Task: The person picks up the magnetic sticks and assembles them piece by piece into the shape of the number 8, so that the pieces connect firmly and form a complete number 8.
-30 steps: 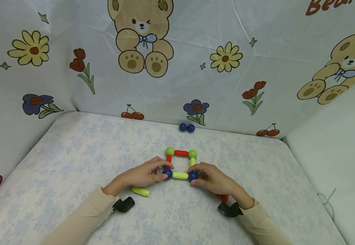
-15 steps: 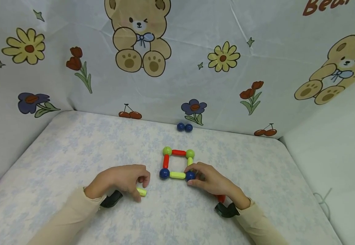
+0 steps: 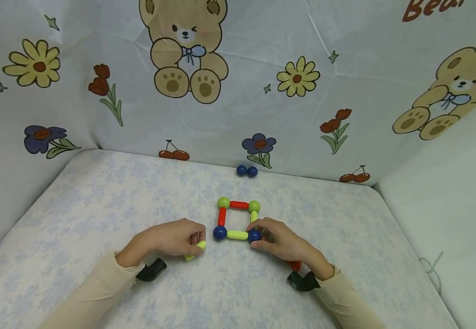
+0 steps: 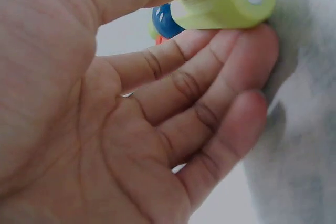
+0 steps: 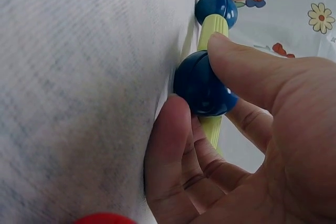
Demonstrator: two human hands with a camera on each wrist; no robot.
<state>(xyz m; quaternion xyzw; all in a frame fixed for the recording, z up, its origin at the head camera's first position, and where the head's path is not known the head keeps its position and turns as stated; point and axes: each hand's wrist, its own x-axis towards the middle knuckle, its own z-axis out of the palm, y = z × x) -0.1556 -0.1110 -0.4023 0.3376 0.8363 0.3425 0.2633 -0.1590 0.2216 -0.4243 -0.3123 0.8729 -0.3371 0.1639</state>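
My left hand [image 3: 173, 237] pinches a yellow-green magnetic rod [image 4: 226, 3] between thumb and fingertips, left of a square made of rods and balls. A pale metal tip shows at the rod's end. With thumb and fingers, my right hand [image 3: 282, 238] grips the blue ball [image 5: 202, 85] at the square's near right corner. Another blue ball [image 3: 219, 233] forms the near left corner, joined to it by a yellow-green rod [image 3: 237, 235]. Red rods [image 3: 239, 205] make the far and left sides, with green balls [image 3: 223, 203] at the far corners. My right fingers partly cover the right-side rod [image 3: 254, 216].
Two loose blue balls [image 3: 246, 171] lie at the table's back edge. A red piece [image 3: 295, 265] shows partly under my right wrist. Black wrist devices [image 3: 151, 270] sit on both wrists. A cloth printed with bears hangs behind the patterned table [image 3: 110, 196].
My left hand let go of the square's near left ball, moved left to the loose yellow-green rod and took hold of it. My right hand stays on its ball.
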